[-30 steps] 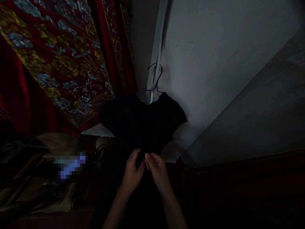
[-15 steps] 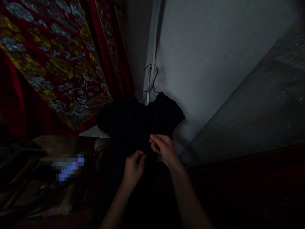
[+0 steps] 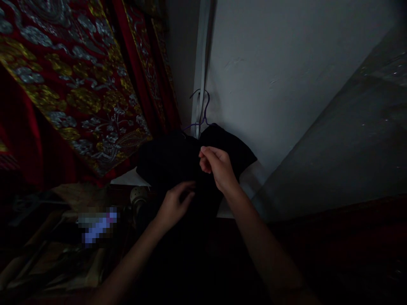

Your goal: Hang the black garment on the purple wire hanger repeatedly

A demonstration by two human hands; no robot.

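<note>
A black short-sleeved garment (image 3: 168, 156) hangs on a thin purple hanger (image 3: 204, 120) against the wall. In front of its chest, my right hand (image 3: 219, 166) is closed, with thumb and forefinger pinched and the other fingers curled under. Whatever is in that pinch is too small or dark to make out. Lower and to the left, my left hand (image 3: 176, 203) is over the garment's front, slightly blurred. Its thumb and fingers are apart, with dark cloth behind them. Deep shadow hides the garment's folds and lower part.
A red cloth (image 3: 85, 84) with gold and silver embroidery hangs at the left. The pale wall (image 3: 270, 63) rises behind the hanger, crossed by a white vertical strip (image 3: 201, 55). At lower left stands a dim wooden frame (image 3: 95, 267), near a beige clog-like shoe (image 3: 139, 194).
My right hand has risen, still pinched. My left hand has moved up slightly, and its thumb and fingers have spread further. The view has shifted a little.
</note>
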